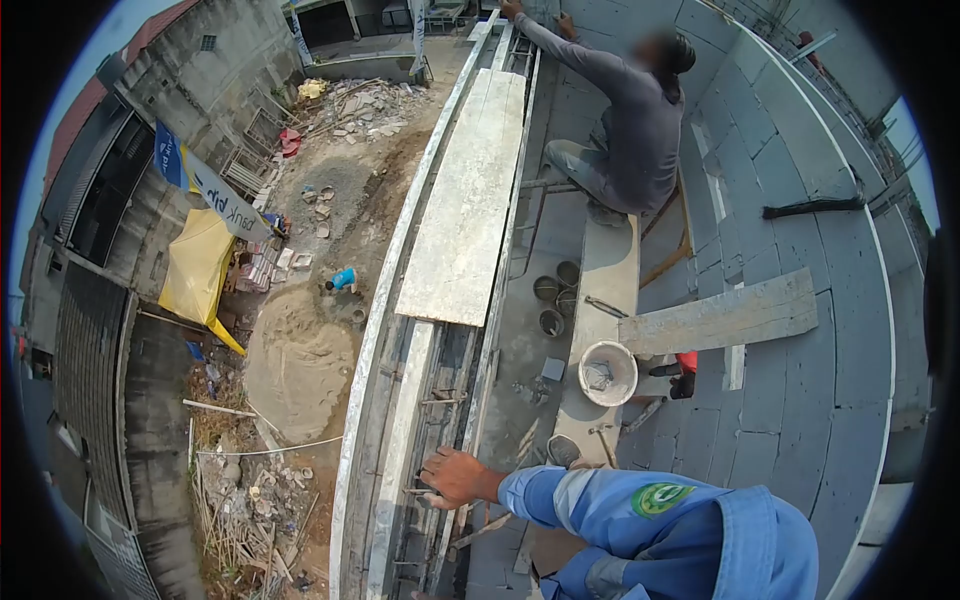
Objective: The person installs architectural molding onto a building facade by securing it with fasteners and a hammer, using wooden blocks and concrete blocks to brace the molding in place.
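Note:
My right hand (460, 478), in a blue sleeve (640, 505) with a green round patch, reaches left across the lower middle. Its fingers bend over a short steel bar (415, 491) in the long formwork channel on top of the wall. Beside the fingers runs a pale timber beam (402, 450). Beyond the hand, a wide weathered board (465, 200) lies along the top of the formwork. A small skin-coloured sliver at the bottom edge may be my left hand; its fingers cannot be made out.
A co-worker (645, 120) crouches on scaffold planks (608, 260), hands at the far formwork. A white bucket (607, 374) stands on the planks; a loose board (725, 312) juts right toward the grey block wall (790, 380). Left is a deep drop to a sand pile (298, 365) and rubble.

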The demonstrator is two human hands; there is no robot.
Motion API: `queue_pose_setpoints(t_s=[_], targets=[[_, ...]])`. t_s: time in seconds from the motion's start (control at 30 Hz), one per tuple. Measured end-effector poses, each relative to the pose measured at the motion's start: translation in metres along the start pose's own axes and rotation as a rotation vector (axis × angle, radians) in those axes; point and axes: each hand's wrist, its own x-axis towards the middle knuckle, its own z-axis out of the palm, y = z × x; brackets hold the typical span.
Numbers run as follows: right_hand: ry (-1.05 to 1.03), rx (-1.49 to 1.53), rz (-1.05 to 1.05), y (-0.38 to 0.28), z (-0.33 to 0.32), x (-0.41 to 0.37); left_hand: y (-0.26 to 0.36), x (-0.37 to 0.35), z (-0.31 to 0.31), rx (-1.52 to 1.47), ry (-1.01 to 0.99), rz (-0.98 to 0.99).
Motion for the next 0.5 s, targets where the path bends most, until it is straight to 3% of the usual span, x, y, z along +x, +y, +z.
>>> queue_pose_setpoints(t_s=[0.17,0.23,0.3,0.33,0.43,0.5], targets=[[0.014,0.001,0.016,-0.003,0.004,-0.001,0.063,0.028,0.034,0.069,0.023,0.138],[-0.008,0.013,0.034,-0.002,-0.001,0.002,0.1,0.069,0.064,0.026,-0.267,0.163],[-0.256,0.002,0.04,-0.003,-0.009,0.005,0.123,0.103,0.106,0.032,-0.333,0.247],[-0.258,0.0,0.036,-0.001,-0.008,0.006,0.123,0.115,0.126,0.031,-0.329,0.244],[-0.233,0.037,0.067,0.0,0.01,0.003,0.132,0.131,0.166,-0.072,-0.499,0.191],[-0.005,0.014,0.002,0.005,0.028,-0.002,0.149,0.132,0.174,0.271,-0.722,0.147]])
